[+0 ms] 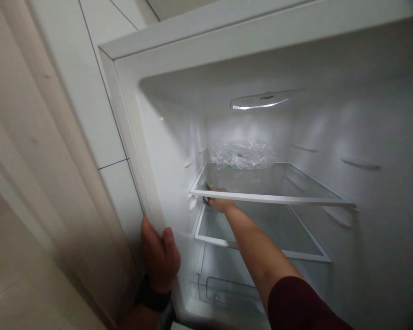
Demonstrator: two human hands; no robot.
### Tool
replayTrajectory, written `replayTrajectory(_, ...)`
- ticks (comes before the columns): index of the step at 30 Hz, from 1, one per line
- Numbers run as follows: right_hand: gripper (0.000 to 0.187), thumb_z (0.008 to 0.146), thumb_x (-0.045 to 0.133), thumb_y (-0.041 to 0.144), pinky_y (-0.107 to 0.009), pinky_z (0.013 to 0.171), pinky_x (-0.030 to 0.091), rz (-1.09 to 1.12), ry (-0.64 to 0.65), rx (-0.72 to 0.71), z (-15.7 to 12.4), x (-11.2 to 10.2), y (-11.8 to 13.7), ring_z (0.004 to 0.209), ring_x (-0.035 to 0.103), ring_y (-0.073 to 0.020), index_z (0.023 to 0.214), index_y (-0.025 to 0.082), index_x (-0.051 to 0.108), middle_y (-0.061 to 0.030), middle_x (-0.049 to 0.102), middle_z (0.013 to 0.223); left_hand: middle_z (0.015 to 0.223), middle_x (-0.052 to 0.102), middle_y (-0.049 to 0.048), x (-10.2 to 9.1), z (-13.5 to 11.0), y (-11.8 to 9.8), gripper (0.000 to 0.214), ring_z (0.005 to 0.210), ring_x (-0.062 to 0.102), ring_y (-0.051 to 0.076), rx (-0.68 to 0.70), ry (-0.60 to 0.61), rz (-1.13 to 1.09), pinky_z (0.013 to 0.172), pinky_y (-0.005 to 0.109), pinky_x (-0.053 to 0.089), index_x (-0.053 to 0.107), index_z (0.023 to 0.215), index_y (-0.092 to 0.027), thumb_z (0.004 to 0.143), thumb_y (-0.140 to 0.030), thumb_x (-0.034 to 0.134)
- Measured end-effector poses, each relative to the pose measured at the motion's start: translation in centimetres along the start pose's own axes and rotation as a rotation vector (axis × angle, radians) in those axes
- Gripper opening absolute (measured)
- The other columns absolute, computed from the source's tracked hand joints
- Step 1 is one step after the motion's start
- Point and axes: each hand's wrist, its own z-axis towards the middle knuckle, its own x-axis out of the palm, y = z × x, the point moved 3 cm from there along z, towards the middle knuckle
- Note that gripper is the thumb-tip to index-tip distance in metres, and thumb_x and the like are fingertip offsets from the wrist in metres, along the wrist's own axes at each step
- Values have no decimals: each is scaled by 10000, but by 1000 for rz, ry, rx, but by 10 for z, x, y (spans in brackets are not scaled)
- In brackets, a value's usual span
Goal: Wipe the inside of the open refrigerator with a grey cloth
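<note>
I look into an open white fridge. My left hand [160, 256] grips the fridge's left side edge [137, 183], fingers wrapped behind it, thumb in front; a dark band sits on the wrist. My right arm, in a dark red sleeve, reaches inside. My right hand [218, 201] is closed on the front rim of the upper glass shelf [271, 198], near its left corner, fingers over the top and partly hidden by the rim. A crumpled clear plastic bag [242, 155] with something green inside lies at the back of that shelf.
A second glass shelf [261, 247] sits below, and a clear drawer [227, 291] at the bottom. An interior light [258, 101] glows on the ceiling. White tiled wall [89, 91] and a beige curtain [30, 160] stand left of the fridge.
</note>
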Motion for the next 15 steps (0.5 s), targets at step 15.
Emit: replayTrajectory(15,503,936,584,564,-356,914,496,-143,-69,162,-137,-43,-32,1140,678,-260,1353,290,653,-103,762,1233,1463,628,331,-4,6,-8,814,1338,657,455,-28,50,20,1095,626,546,323,1630,-33,988,-502,495)
